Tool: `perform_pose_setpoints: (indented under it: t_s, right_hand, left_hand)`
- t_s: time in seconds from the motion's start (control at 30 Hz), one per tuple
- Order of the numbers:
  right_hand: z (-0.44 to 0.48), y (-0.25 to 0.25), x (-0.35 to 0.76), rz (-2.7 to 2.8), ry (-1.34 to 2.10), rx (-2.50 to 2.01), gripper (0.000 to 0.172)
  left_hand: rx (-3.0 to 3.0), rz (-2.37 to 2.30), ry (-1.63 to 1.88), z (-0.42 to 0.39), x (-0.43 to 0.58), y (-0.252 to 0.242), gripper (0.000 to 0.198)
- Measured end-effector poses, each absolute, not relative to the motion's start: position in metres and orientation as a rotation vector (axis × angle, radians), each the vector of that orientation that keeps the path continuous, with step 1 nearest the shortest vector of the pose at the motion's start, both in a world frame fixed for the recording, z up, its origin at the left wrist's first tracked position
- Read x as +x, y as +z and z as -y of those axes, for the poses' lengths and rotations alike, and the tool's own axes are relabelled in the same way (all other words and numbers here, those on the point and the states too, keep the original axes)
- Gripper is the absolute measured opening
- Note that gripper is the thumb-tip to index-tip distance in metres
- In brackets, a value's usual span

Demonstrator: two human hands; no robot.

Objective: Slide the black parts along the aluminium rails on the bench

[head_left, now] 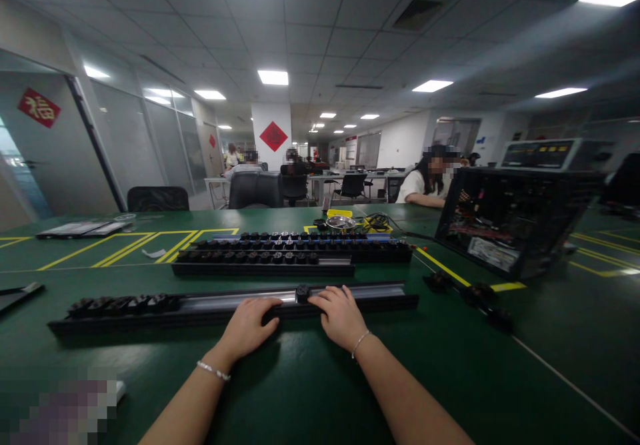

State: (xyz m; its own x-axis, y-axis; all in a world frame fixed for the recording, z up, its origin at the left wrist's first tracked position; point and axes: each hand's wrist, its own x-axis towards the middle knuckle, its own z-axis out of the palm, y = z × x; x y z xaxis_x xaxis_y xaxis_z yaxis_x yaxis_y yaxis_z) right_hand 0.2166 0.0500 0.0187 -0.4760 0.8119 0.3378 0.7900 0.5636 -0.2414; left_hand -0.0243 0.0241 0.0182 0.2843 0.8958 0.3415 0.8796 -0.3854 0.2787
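A long black tray with a silvery channel [215,302] lies across the green table in front of me. One small black round part [303,293] sits in the channel between my hands, and several similar black parts [123,303] stand in a row at its left end. My left hand [250,323] rests at the tray's near edge, fingers stretched toward the small part but apart from it. On the other side, my right hand [343,315] lies over the tray with fingers spread. Its thumb side is close against the part; whether it touches, I cannot tell.
Behind stand more black trays [260,269] filled with black parts, and a metal dish [341,222]. An open computer case [515,221] is at the right, with several black parts [477,293] before it. A person [425,181] sits across the table.
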Motion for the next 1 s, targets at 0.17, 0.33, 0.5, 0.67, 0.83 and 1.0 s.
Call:
perform_pose_setpoints:
  t_s: [0.17,0.33,0.5,0.67,0.83,1.0]
  right_hand:
    - [-0.05,0.021,0.219,2.411,0.074,-1.32,0.05]
    - [-0.05,0.024,0.22,2.424,0.058,-1.316,0.049]
    - [-0.05,0.024,0.222,2.399,0.081,-1.292,0.049]
    - [-0.052,0.023,0.225,2.394,0.056,-1.281,0.05]
    - [-0.054,0.023,0.228,2.395,0.05,-1.272,0.048]
    - [-0.055,0.022,0.23,2.37,0.051,-1.259,0.046]
  left_hand:
    - [2.485,-1.717,0.702,-0.024,-0.024,0.019,0.037]
    - [2.477,-1.713,0.71,-0.025,-0.024,0.019,0.037]
    - [2.461,-1.716,0.715,-0.024,-0.024,0.02,0.037]
    - [2.464,-1.714,0.711,-0.024,-0.024,0.02,0.037]
    - [2.479,-1.706,0.705,-0.024,-0.025,0.019,0.038]
    - [2.474,-1.707,0.71,-0.024,-0.025,0.019,0.038]
